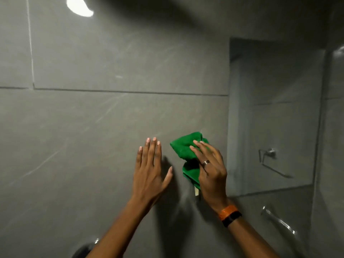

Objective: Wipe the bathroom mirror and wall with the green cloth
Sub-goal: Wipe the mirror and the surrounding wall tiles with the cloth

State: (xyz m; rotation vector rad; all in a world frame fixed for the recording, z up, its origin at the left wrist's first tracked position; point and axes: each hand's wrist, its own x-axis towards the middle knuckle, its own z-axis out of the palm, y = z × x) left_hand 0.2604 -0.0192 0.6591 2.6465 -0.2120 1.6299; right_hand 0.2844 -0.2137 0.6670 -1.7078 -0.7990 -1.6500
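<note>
The green cloth (183,148) is bunched up and pressed against the grey tiled wall (111,118), just left of the mirror (275,116). My right hand (210,168), wearing a ring and an orange and black wristband, grips the cloth and covers its lower right part. To the left of the cloth, my left hand (150,168) lies flat on the wall with its fingers spread, holding nothing. A small gap separates the two hands.
The mirror reflects a chrome towel ring (270,155) and more grey tile. A chrome tap spout (279,220) sticks out below the mirror at the lower right. A round dark fitting (83,250) shows at the bottom edge. A ceiling light glares off the wall at the top left (79,7).
</note>
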